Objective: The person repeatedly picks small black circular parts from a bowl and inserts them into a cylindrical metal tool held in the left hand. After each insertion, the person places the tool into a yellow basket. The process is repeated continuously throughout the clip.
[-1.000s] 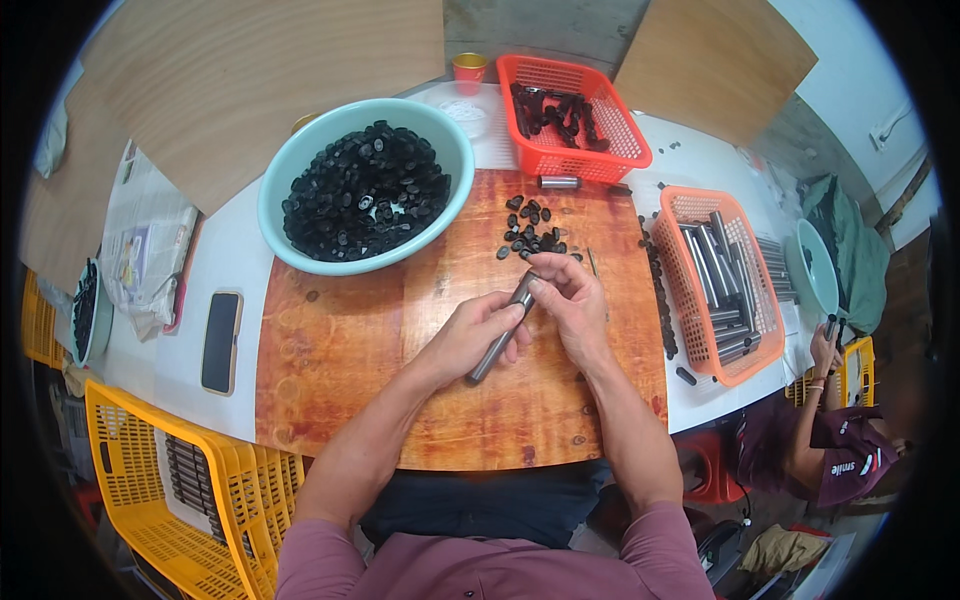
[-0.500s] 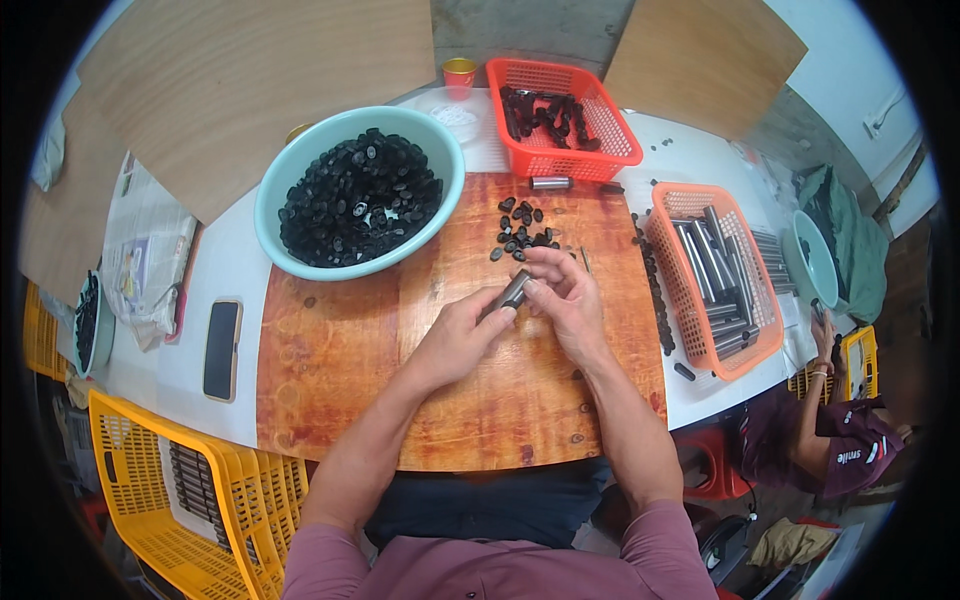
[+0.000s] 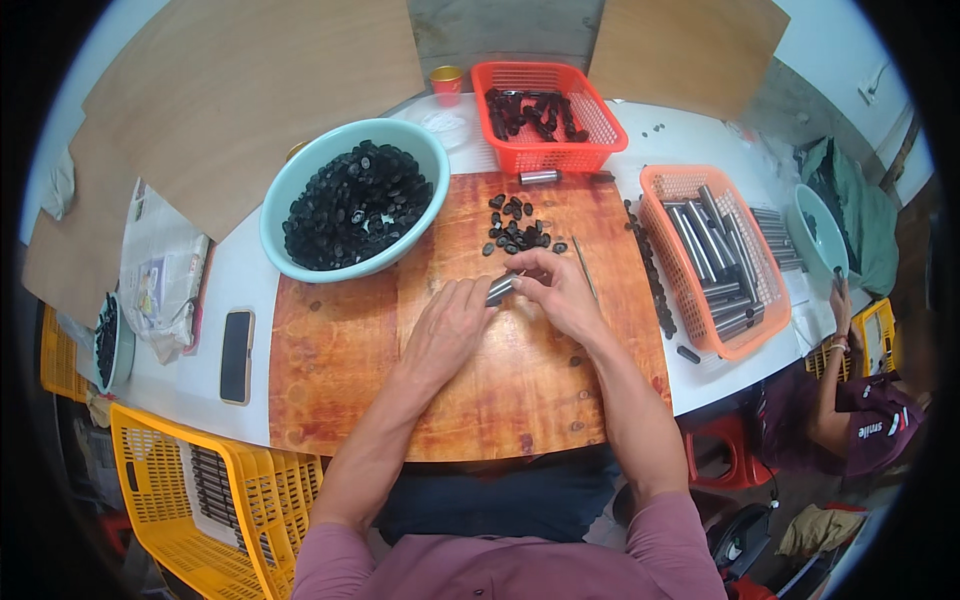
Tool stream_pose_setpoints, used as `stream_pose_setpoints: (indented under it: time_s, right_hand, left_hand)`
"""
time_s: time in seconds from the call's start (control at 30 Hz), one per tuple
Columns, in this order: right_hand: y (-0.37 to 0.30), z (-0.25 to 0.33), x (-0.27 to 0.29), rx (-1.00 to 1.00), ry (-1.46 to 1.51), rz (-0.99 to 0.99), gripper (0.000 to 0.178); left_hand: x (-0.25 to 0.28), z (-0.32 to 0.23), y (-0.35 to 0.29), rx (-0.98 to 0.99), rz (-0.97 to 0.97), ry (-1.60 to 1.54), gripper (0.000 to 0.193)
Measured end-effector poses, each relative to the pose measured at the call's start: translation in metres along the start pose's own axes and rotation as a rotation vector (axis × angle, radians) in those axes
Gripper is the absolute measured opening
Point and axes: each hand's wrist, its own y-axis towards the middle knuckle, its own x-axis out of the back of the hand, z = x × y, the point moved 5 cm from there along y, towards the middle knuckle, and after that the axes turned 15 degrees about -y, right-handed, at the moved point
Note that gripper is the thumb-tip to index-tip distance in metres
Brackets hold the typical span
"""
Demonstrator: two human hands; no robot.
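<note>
Over the wooden board, my left hand (image 3: 447, 326) is wrapped around a short, shiny dark metal tube (image 3: 501, 289), back of the hand up. My right hand (image 3: 562, 296) is closed at the tube's other end, thumb and fingers pressed against it. Whether a small piece sits between those fingertips is hidden. Just beyond both hands lies a loose group of small black oval caps (image 3: 520, 238). A thin rod (image 3: 585, 268) rests on the board to the right of them.
A pale blue basin (image 3: 437, 207) of black caps stands left, a phone (image 3: 236, 357) beside the board. Behind is a red basket (image 3: 550, 157) of dark parts; an orange basket (image 3: 752, 345) of tubes stands right. Yellow crates (image 3: 180, 500) sit lower left. A co-worker's arm (image 3: 832, 400) shows far right.
The tube has tipped lower, and my left hand has rolled over so its back covers more of it. My right hand has moved slightly left, closer around the tube's end. The view has shifted a little.
</note>
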Motion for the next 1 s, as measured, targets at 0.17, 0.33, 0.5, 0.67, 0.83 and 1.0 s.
stream_pose_setpoints:
  time_s: [0.17, 0.33, 0.5, 0.67, 0.83, 1.0]
  right_hand:
    - [-0.004, 0.014, 0.004, -0.050, -0.013, 0.094, 0.022]
    - [-0.005, 0.017, 0.000, -0.001, 0.056, 0.094, 0.020]
    - [-0.005, 0.016, -0.001, 0.027, 0.056, 0.031, 0.019]
    - [-0.007, 0.022, 0.002, 0.015, 0.035, 0.029, 0.022]
    - [-0.007, 0.022, 0.003, -0.011, 0.071, 0.043, 0.021]
    - [-0.005, 0.019, 0.000, 0.014, 0.099, 0.050, 0.020]
  left_hand:
    - [0.001, 0.000, -0.003, 0.006, -0.037, -0.085, 0.039]
    - [-0.001, 0.008, -0.003, 0.299, -0.047, -0.399, 0.034]
    - [-0.001, 0.007, 0.001, 0.421, -0.001, -0.443, 0.034]
    - [0.000, 0.002, 0.001, 0.403, 0.004, -0.470, 0.032]
    - [0.002, 0.002, 0.001, 0.327, 0.023, -0.452, 0.028]
    - [0.001, 0.009, -0.004, 0.104, -0.006, -0.347, 0.028]
